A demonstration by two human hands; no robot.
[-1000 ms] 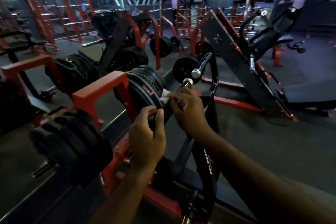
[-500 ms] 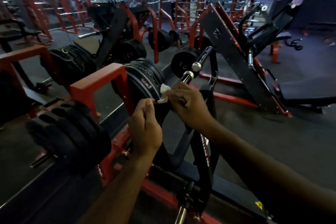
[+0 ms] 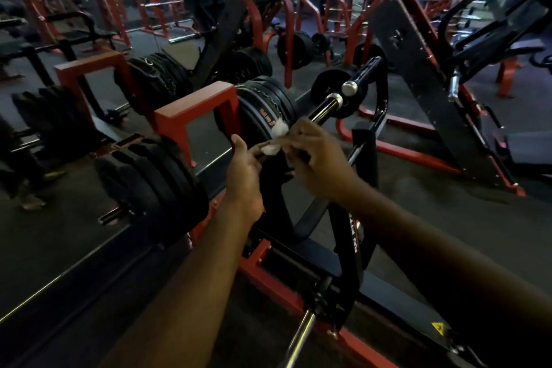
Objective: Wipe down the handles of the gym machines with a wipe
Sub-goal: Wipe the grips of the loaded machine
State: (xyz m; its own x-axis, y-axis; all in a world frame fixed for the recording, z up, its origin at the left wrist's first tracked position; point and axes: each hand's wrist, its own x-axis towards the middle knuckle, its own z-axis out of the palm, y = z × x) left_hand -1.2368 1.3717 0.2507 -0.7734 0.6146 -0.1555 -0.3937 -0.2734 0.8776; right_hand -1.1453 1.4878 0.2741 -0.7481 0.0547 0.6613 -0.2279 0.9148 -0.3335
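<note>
Both hands met at the picture's centre: the right hand gripped the handle through the white wipe; the left hand, at nine o'clock, pinched the wipe's edge.

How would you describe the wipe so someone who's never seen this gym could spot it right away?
Start at the red square frame left of centre, then look right to the black handle with a chrome cap. The wipe is the crumpled wad between the left hand and right hand, the only white thing among black and red gear.
</note>
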